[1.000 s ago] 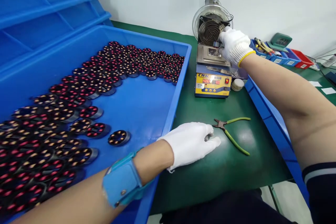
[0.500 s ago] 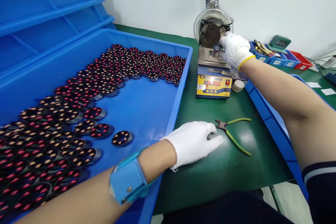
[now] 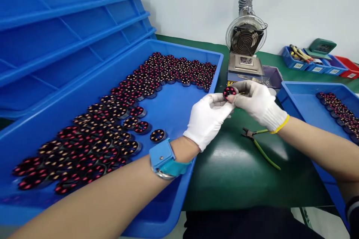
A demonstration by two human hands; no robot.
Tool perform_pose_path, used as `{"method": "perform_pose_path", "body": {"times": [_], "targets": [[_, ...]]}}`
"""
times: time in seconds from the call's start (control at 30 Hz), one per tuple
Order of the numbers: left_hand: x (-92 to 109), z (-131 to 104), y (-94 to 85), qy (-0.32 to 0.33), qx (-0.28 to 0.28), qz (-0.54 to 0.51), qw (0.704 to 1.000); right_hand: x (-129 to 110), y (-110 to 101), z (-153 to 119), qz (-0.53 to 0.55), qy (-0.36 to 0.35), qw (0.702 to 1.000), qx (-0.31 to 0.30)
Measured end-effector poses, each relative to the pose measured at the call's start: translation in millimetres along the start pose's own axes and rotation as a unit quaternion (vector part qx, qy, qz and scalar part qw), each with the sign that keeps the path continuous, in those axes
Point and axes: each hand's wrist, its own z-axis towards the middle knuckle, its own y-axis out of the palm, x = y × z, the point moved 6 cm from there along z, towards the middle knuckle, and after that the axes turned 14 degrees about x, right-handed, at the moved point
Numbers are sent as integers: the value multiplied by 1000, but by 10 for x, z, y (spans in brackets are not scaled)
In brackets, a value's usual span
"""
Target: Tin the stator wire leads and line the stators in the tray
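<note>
Red-blk round part (image 3: 230, 92) btwn both gloved hands (image 3: 208, 116).

From here I see a glossy dark-green tabletop (image 3: 224, 179) running beneath both gloved hands. Directly on it, left of the hands, lies a large blue plastic tray (image 3: 179, 209); right of them, a second blue plastic tray (image 3: 297, 101). Green-handled metal pliers (image 3: 263, 149) rest open just below the right hand (image 3: 259, 102). Beyond the hands sits a metal-topped solder pot (image 3: 244, 65).
</note>
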Motion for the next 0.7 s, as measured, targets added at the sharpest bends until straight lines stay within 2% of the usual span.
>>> {"method": "perform_pose_path", "body": {"times": [0.1,0.17,0.27,0.37,0.43,0.5,0.6,0.7], "targets": [[27,-12,-11,-2,7,-8,1000,-66,26,-60,-33,-71,996,-46],[39,-20,-4,1,0,3,1000,-104,-13,-51,-62,-86,990,-92],[16,-17,14,-11,-17,23,1000,-92,-77,-29,-37,-11,987,-154],[-16,-10,36,-22,-33,38,998,-48,-89,20,11,81,981,-177],[-23,-13,50,-22,-46,47,998,-13,-107,130,34,119,980,-155],[-25,-25,64,-22,-65,64,996,17,-180,334,38,124,986,-103],[-29,-54,82,-24,-99,102,990,28,-392,765,-57,57,997,-7],[-29,-77,92,-25,-122,127,984,-5,-592,1191,-199,-28,978,61]]}}
